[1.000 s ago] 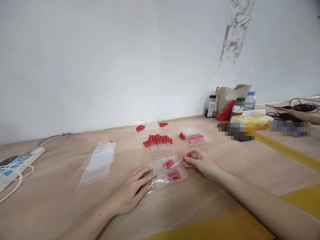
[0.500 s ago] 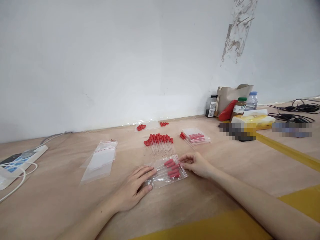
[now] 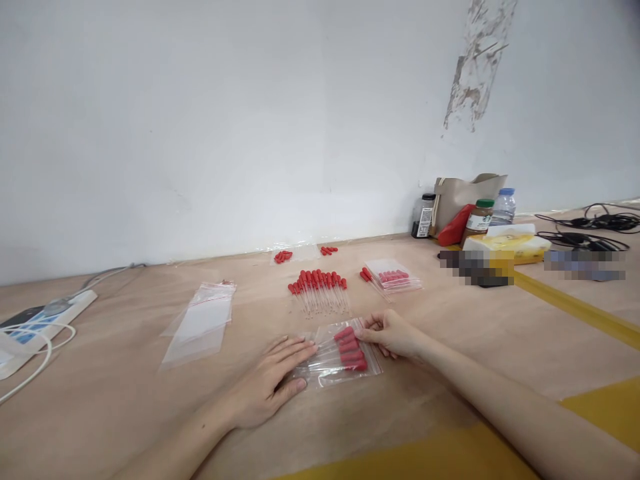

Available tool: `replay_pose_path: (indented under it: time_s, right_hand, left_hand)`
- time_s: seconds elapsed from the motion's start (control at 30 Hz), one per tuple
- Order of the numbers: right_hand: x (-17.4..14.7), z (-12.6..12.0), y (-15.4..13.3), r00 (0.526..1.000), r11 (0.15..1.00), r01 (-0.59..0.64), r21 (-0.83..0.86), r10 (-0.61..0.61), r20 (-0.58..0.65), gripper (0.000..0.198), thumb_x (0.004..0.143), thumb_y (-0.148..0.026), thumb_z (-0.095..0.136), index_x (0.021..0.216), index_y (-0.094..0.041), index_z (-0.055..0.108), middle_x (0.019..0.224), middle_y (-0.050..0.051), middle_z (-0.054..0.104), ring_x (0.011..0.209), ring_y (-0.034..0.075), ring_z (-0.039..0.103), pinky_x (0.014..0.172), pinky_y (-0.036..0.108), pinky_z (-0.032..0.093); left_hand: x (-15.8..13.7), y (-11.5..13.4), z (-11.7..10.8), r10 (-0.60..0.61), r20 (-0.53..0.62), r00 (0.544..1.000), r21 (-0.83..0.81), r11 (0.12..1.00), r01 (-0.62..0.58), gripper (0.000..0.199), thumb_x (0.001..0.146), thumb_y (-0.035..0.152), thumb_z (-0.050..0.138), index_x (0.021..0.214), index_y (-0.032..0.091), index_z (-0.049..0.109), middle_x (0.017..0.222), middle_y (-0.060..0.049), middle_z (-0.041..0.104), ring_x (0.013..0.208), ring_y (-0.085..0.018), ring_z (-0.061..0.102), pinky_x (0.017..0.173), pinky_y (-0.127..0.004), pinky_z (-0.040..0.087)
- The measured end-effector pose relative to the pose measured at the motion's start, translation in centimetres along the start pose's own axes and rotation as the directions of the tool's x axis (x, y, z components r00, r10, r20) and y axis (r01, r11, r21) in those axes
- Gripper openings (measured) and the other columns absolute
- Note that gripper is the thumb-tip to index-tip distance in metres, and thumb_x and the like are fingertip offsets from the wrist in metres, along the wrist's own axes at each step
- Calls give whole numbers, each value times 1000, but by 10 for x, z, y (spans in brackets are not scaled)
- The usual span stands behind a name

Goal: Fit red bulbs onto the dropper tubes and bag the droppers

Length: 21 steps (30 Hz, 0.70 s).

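Note:
A clear zip bag [image 3: 320, 373] lies flat on the table, with several red-bulbed glass droppers [image 3: 350, 348] side by side inside, bulbs toward its right end. My left hand [image 3: 267, 383] rests on the bag's left end, fingers stretched out and thumb apart. At the right end, my right hand [image 3: 393, 335] has its fingers bent and closed on the bag's edge beside the bulbs. Just beyond the bag, a row of loose droppers [image 3: 317, 283] lies with bulbs pointing away. Filled bags [image 3: 395, 277] are stacked to the right, with two bulbs sticking out beside them.
Flat unfilled zip bags [image 3: 200, 323] lie at left, near a power strip [image 3: 50, 327] with white cables. Loose red bulbs [image 3: 283, 257] lie by the wall. At right stand bottles [image 3: 424, 217], a grey bag [image 3: 463, 193], a tissue pack [image 3: 507, 245] and black cables [image 3: 600, 219].
The bag has shifted slightly toward me and to the right, and the bulbs inside lie in a more even row. My right hand has moved onto its right edge; my left hand stays nearly put.

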State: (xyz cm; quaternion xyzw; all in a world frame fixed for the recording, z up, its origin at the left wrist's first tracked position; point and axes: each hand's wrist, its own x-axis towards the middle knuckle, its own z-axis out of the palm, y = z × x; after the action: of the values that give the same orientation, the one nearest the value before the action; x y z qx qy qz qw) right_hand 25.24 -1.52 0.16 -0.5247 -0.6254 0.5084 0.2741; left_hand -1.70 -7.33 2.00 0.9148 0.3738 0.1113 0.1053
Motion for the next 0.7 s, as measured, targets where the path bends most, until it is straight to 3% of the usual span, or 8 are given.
replay_pose_path:
  time_s: [0.1, 0.23, 0.33, 0.43, 0.5, 0.6, 0.63, 0.7]
  right_hand:
    - [-4, 0, -3, 999, 998, 17, 63, -20, 41, 30, 65, -41, 64, 62, -16, 47, 38, -9, 41, 28, 3, 33, 26, 15, 19]
    - [-9, -6, -5, 983, 916, 77, 393, -135, 123, 27, 66, -39, 64, 71, -15, 52, 57, -3, 58, 47, 8, 53, 43, 18, 43]
    - [-11, -18, -6, 990, 795, 111, 596, -140, 2, 24, 65, -34, 66, 71, -17, 50, 64, -1, 62, 57, 12, 59, 53, 25, 49]
    - [-9, -39, -7, 965, 752, 234, 616, -102, -241, 22, 63, -30, 67, 71, -19, 49, 65, -1, 62, 57, 13, 59, 54, 26, 50]
    - [-1, -57, -8, 895, 762, 355, 542, -110, -432, 22, 65, -32, 65, 73, -20, 48, 66, -1, 61, 57, 13, 59, 54, 26, 49]
    - [18, -84, -7, 688, 829, 502, 247, -210, -695, 28, 68, -40, 61, 71, -22, 40, 59, -4, 54, 50, 11, 52, 48, 24, 46]
    - [26, -92, -6, 613, 864, 489, 124, -239, -753, 30, 69, -43, 59, 69, -22, 38, 57, -4, 51, 50, 11, 50, 48, 24, 44]
    - [40, -101, -3, 521, 922, 373, -107, -303, -798, 30, 72, -46, 54, 69, -22, 36, 60, -2, 51, 57, 14, 51, 50, 26, 43]
  left_hand:
    - [-1, 2, 0, -24, -5, 1000, -5, 1000, 24, 45, 90, 34, 36, 134, 29, 27, 137, 0, 36, 126, -20, 28, 104, -41, 25]
    - [-2, -2, 3, -100, -97, 990, 40, 994, 105, 41, 91, 34, 34, 132, 29, 32, 137, -1, 34, 127, -20, 26, 102, -40, 29]
    - [-3, -13, 1, -172, -230, 958, 161, 964, 212, 40, 90, 36, 34, 128, 28, 39, 135, -3, 36, 127, -22, 25, 102, -43, 26]
    - [-10, -30, -10, -304, -334, 892, 289, 868, 404, 43, 88, 42, 33, 126, 25, 43, 135, -6, 36, 127, -25, 24, 102, -46, 21]
    - [-17, -43, -19, -429, -368, 825, 331, 769, 548, 48, 87, 45, 31, 127, 22, 43, 135, -10, 34, 127, -28, 22, 101, -47, 20]
    - [-29, -59, -30, -617, -351, 705, 334, 620, 710, 55, 85, 51, 30, 129, 20, 40, 137, -14, 30, 128, -33, 18, 99, -49, 20]
    - [-32, -63, -32, -664, -327, 672, 325, 588, 740, 57, 84, 53, 30, 131, 20, 38, 138, -15, 28, 128, -34, 17, 98, -50, 20]
    - [-37, -68, -33, -728, -271, 630, 306, 555, 773, 61, 82, 56, 30, 133, 23, 34, 140, -15, 25, 128, -35, 15, 97, -52, 19]
